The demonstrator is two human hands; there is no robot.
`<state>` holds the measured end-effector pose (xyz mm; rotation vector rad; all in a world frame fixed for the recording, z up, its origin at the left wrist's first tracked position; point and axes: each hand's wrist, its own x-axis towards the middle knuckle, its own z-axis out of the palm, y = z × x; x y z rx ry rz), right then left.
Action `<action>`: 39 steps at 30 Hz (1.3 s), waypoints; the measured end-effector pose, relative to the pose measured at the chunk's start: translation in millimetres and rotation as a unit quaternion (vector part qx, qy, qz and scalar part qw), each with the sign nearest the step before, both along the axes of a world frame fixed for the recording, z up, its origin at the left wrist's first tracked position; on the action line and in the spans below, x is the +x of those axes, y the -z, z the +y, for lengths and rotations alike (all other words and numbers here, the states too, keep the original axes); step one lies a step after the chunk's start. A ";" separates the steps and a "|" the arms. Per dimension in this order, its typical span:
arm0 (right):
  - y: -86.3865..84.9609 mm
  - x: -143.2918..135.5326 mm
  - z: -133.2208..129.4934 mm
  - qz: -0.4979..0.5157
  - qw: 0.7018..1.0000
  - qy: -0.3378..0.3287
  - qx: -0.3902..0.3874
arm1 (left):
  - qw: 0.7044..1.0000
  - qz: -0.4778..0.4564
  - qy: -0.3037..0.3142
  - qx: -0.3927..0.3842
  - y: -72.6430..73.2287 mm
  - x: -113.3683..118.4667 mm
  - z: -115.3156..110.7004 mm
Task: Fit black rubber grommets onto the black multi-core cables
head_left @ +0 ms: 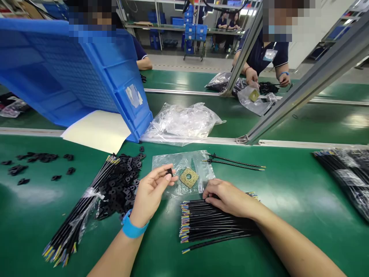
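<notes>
My left hand (152, 196), with a blue band at the wrist, pinches a small black plastic part (169, 172) between thumb and fingers. It hovers over the left side of a clear plastic bag (163, 161), beside a tan square plate with a round hole (184, 181). My right hand (223, 196) lies at the upper edge of a row of black cables (213, 223), fingers curled down on the topmost cable; the fingertips are partly hidden. The cables end in coloured wires. Two cables with black parts on them (236, 161) lie beyond the bag.
Left of my hands are a pile of black plastic parts (118, 184) and a tied cable bundle (83, 204). A tilted blue bin (115, 77) stands behind. Metal posts (276, 88) rise at right, near bagged cables (346, 177). Across the bench, a co-worker's hands (252, 75) handle parts.
</notes>
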<state>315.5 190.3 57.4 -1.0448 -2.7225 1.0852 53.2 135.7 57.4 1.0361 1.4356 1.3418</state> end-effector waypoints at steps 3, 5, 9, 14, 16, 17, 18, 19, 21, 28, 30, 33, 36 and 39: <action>-1.5 0.8 -1.7 0.021 1.000 0.010 -0.017 | 0.999 -0.016 0.009 -0.028 0.8 -2.4 0.5; -2.0 0.9 -2.4 0.056 0.998 0.029 -0.031 | 0.999 -0.023 0.006 -0.038 1.2 -3.4 0.6; 7.4 0.1 -0.9 0.122 0.989 0.067 0.050 | 0.998 -0.034 -0.025 -0.052 -1.4 -4.1 1.5; 28.5 -0.2 0.8 0.075 0.966 0.081 0.232 | 0.992 -0.077 -0.049 -0.086 -6.8 -4.6 0.4; 31.7 -0.3 -0.2 0.042 0.964 0.068 0.253 | 0.989 -0.104 -0.050 -0.091 -6.2 -5.1 -1.0; 32.2 -0.2 -0.9 0.025 0.963 0.063 0.261 | 0.988 -0.114 -0.048 -0.092 -5.4 -5.2 -1.6; 32.0 -0.2 -1.5 0.008 0.961 0.061 0.268 | 0.987 -0.121 -0.045 -0.092 -4.4 -5.3 -2.1; 31.6 -0.1 -2.1 -0.006 0.960 0.060 0.275 | 0.987 -0.126 -0.042 -0.093 -3.4 -5.3 -2.3; 30.4 0.3 -2.7 -0.021 0.956 0.059 0.286 | 0.986 -0.128 -0.036 -0.096 -2.6 -4.4 -1.8; 29.9 2.7 -1.8 -0.055 0.941 0.030 0.332 | 0.983 -0.140 -0.076 -0.093 -7.3 0.9 2.7; 30.1 3.0 -1.8 -0.058 0.937 0.029 0.342 | 0.981 -0.147 -0.079 -0.103 -8.1 1.2 2.2; 24.4 2.9 -2.3 -0.023 0.940 0.046 0.336 | 0.977 -0.149 -0.069 -0.133 -9.0 1.7 1.2; 8.3 1.8 -5.6 0.085 0.950 0.077 0.289 | 0.977 -0.156 -0.056 -0.135 -10.0 3.7 0.5; -10.5 0.7 -12.8 0.192 0.942 0.093 0.260 | 0.976 -0.177 -0.029 -0.123 -9.9 7.3 -0.7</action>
